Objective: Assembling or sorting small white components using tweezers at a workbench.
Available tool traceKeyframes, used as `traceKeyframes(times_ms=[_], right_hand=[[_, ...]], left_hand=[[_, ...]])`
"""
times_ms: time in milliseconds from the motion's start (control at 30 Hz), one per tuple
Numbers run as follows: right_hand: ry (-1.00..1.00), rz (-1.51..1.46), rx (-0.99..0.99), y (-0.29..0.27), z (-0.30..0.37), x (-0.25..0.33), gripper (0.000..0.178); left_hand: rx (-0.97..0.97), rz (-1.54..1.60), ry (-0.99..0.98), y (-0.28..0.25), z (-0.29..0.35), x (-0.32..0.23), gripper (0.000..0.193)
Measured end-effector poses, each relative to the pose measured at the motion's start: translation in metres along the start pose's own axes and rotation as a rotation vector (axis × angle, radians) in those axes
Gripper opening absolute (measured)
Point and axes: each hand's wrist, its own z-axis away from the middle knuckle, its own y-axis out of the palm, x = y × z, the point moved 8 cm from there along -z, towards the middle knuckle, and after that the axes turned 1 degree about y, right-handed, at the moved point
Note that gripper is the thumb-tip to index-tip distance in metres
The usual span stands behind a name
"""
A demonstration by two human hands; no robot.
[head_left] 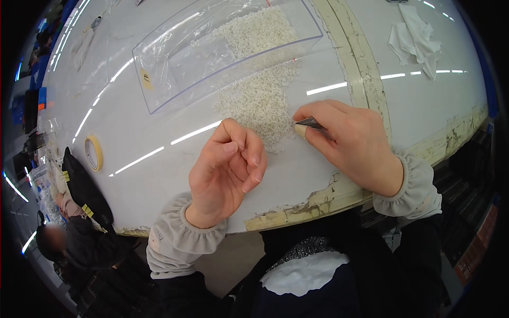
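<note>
My left hand [225,169] is held palm up above the table, its fingers curled in toward the thumb. Whatever may be between those fingertips is hidden or too small to make out. My right hand [355,140] is closed on a small dark pointed metal tool [310,123], its tip aimed left. A pale yellow cover [300,130] wraps one fingertip beside that tool. Between and beyond my hands lies a spread of small white pieces [260,103] on the white table. More of them lie in a clear plastic box [228,69] farther back.
A roll of tape [94,152] rests at the left, beside a black pouch [85,188] on the table edge. White cloth gloves [416,40] lie at the far right. Worn tape [366,79] runs across the tabletop. Another person [90,238] is at the lower left.
</note>
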Motion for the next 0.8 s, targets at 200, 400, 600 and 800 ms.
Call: traceKeyframes(times_ms=[200, 400, 600, 800], right_hand=[[-0.060, -0.054, -0.052, -0.001, -0.001, 0.008, 0.024], [-0.291, -0.324, -0.140, -0.015, 0.000, 0.030, 0.025], [-0.363, -0.382, -0.180, -0.017, 0.005, 0.036, 0.025], [-0.358, -0.367, -0.160, -0.016, 0.004, 0.034, 0.024]], left_hand=[[-0.015, -0.148, -0.011, -0.001, 0.002, 0.000, 0.014], [-0.166, -0.322, -0.196, 0.000, 0.008, 0.008, 0.013], [-0.038, -0.383, -0.114, 0.003, 0.009, 0.013, 0.011], [-0.062, -0.394, -0.068, 0.006, 0.007, 0.008, 0.011]])
